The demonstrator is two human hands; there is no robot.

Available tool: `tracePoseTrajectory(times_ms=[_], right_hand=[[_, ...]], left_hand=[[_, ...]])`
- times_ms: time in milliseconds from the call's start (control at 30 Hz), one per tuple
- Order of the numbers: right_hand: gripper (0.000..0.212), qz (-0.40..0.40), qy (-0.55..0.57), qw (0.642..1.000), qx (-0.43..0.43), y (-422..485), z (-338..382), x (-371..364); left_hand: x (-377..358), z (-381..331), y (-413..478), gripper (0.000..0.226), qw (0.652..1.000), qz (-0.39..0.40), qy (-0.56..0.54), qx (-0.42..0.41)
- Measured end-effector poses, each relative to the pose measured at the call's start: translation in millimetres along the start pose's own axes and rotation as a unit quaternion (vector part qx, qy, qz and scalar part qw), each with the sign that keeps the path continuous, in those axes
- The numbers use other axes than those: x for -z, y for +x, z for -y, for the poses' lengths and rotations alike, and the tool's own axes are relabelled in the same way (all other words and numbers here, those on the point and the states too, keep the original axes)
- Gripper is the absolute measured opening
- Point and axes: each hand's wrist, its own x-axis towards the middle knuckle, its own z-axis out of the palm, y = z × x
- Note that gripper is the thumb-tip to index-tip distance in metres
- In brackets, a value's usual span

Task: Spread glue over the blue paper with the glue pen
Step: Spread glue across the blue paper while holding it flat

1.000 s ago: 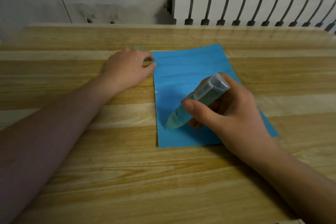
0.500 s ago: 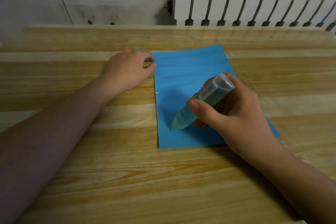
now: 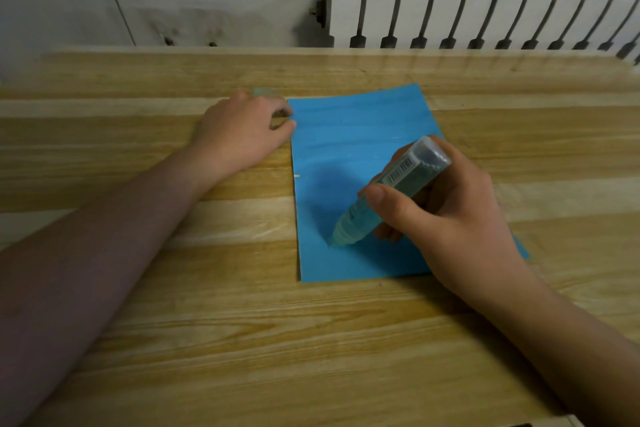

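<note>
Spreading glue: right hand (image 3: 450, 218) wrapped around translucent green glue pen (image 3: 388, 191), tip pressed to flat blue paper sheet (image 3: 349, 135), curled left hand (image 3: 242, 132) pinning its edge to wooden tabletop (image 3: 242, 340).

Dim, warm light, dark shadow on the blue paper (image 3: 360, 135), faint glare streaks, bowed, soft edges

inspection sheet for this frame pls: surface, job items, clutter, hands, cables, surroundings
Surface: wooden table, striped grain.
Job's things: blue paper flat, glossy streaks on its far part; glue pen tilted, tip on the paper's near part.
Clutter: small pale object beyond the left hand, unclear what.
Grippers: left hand at the paper's far left corner; right hand grips the pen.
Cables: nothing seen.
Surroundings: white radiator, stained wall.
</note>
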Motion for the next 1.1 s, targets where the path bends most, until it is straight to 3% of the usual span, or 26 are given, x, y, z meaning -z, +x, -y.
tracePoseTrajectory(times_ms=[1100], right_hand=[[0.030,-0.029,-0.005,1.000,-0.009,0.9,2.5,5.8]], left_hand=[[-1.7,2.7,1.0,0.040,1.000,0.004,0.007,0.008]])
